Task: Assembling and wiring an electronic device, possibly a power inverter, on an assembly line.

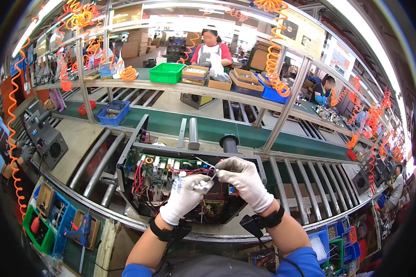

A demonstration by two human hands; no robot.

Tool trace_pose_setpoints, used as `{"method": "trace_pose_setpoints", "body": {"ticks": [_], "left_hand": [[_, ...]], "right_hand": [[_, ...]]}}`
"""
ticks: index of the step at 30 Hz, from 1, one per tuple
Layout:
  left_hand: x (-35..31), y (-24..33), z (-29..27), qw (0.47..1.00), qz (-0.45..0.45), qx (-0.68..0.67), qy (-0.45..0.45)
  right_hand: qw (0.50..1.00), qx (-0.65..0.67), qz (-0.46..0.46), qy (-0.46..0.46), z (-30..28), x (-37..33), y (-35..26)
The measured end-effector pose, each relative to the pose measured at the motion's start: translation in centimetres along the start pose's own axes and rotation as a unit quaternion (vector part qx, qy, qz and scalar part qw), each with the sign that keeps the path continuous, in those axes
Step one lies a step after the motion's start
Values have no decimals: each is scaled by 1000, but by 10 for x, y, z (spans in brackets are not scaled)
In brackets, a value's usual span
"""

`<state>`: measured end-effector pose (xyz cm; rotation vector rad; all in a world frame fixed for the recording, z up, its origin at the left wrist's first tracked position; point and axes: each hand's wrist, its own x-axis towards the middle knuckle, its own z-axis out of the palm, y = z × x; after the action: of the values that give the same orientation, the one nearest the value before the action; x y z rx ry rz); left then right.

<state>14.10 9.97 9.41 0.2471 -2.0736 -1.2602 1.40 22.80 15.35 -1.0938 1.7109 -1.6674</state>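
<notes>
My left hand [186,195], in a white knit glove, is closed around several small white pieces [201,185] whose kind I cannot make out. My right hand [243,179], gloved the same way, has thumb and fingers pinched on a thin pale strip [205,162] that looks like a cable tie. The fingertips of both hands meet, hiding part of what they hold. Below them lies an open dark metal chassis [203,151]. It contains a green circuit board [164,174], red and black wires [138,177] and small white connectors.
The chassis rests on a conveyor with metal rollers [295,194]. A black round-topped post [229,143] stands at its far side. Parts bins [319,247] sit near right; a blue glue gun [82,230] lies near left. A co-worker [212,51] stands beyond the far shelf.
</notes>
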Motion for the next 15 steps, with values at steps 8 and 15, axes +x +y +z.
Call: {"method": "trace_pose_setpoints", "body": {"ticks": [8,15], "left_hand": [[3,-2,2,1000,-2,-12,-6],[10,0,3,999,-52,-5,15]], "right_hand": [[989,-139,-2,-58,2,1,-2],[900,-307,-309,24,9,-11,3]]}}
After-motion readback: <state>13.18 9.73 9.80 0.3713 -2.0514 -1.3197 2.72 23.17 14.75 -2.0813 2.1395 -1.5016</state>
